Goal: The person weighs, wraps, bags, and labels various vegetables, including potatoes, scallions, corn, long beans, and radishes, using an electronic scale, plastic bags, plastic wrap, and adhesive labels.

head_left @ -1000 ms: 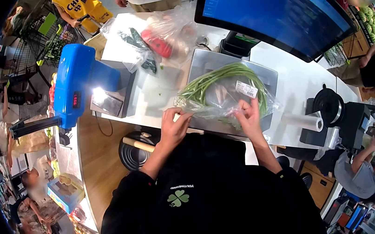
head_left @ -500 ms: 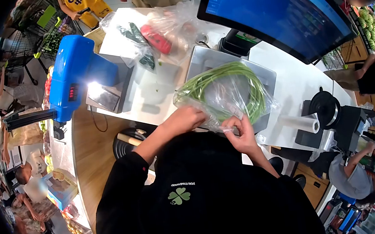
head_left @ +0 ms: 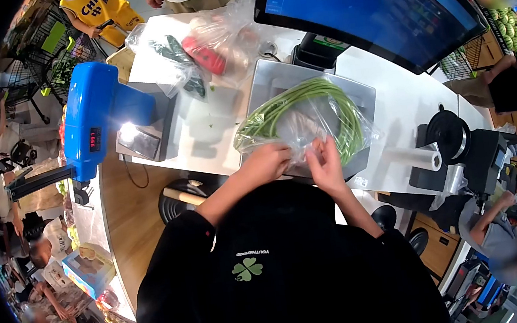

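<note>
A clear plastic bag with long green beans (head_left: 346, 115) curled inside lies on the metal scale plate (head_left: 359, 88). My left hand (head_left: 271, 162) pinches the gathered plastic at the near side of the bag. Close beside it on the right, my right hand (head_left: 325, 161) grips the same plastic between thumb and fingers. The two hands are nearly touching. The white label seen before on the bag is not visible now.
A large monitor (head_left: 368, 6) stands behind the scale. Bagged dark green vegetables (head_left: 178, 58) and a red item (head_left: 205, 55) lie back left, near a blue device (head_left: 88, 111). A plastic roll (head_left: 416, 158) is at right. Several people stand around the counter.
My hands have come together at the bag's near side, the right one moving left and the left one right. The bag has turned over or shifted, hiding its label.
</note>
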The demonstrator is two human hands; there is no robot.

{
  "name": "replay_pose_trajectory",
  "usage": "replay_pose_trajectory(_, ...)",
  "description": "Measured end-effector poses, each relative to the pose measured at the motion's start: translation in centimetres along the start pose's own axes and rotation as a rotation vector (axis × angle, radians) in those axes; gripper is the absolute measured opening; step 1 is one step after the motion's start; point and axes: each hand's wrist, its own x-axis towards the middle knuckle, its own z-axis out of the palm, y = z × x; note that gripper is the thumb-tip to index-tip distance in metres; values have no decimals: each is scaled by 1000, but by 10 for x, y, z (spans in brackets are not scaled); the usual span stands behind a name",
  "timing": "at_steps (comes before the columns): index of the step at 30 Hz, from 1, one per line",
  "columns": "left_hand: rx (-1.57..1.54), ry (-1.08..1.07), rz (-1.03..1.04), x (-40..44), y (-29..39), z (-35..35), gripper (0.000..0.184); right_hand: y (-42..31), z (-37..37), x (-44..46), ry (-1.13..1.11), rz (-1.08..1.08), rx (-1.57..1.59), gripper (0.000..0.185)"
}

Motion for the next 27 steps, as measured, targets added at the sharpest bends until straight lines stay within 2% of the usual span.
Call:
replay_pose_trajectory(2,-152,205,47,-17,4,-6,23,2,2,16,65,52,279,45)
replay_pose_trajectory(3,-150,211,42,-26,7,-12,23,4,2,23,59,12,249,45)
replay_pose_trajectory(5,164,550,202,-40,24,-36,33,-5,1,27,42,39,335,44)
replay_pose_trajectory(6,167,553,190,-40,26,-41,33,-7,0,27,31,71,419,44)
replay_pose_trajectory(8,305,427,110,-31,22,-51,36,2,-1,28,8,83,413,46)
replay_pose_trajectory(9,319,337,188,-31,0,-39,31,2,-1,30,59,127,485,47)
replay_pose_trajectory(10,320,346,180,-31,-13,-26,31,0,-2,33,113,172,553,48)
replay_pose_trajectory(12,-36,408,118,-27,-27,-8,21,-1,-4,41,158,178,591,49)
replay_pose_trajectory(13,-99,505,81,-23,-24,-8,11,-2,-6,45,210,158,613,49)
replay_pose_trajectory(14,-101,509,81,-19,-22,-7,11,-3,-6,48,264,139,635,48)
replay_pose_trajectory(15,-75,489,-15,-15,-21,-7,9,-3,-5,52,313,111,458,43)
replay_pose_trajectory(16,-49,466,-110,-12,-19,-7,8,2,-6,54,313,112,457,43)
replay_pose_trajectory(18,47,485,-165,1,-13,-4,7,15,-11,59,296,-146,-450,38)
replay_pose_trajectory(20,142,502,-211,11,-12,-1,7,16,-11,69,300,-204,-522,39)
replay_pose_trajectory(22,313,391,-254,17,-15,5,5,28,-15,77,317,-419,-876,42)
replay_pose_trajectory(23,312,391,-250,18,-17,7,5,31,-16,77,294,-331,-824,47)
replay_pose_trajectory(24,333,470,-216,20,-19,10,11,34,-18,77,297,-330,-826,47)
replay_pose_trajectory(25,353,547,-182,20,-19,8,19,31,-18,77,259,-230,-822,48)
replay_pose_trajectory(26,350,543,-180,19,-19,6,19,30,-18,75,222,-128,-817,49)
replay_pose_trajectory(27,368,523,-124,15,-21,2,26,31,-19,75,224,-122,-818,49)
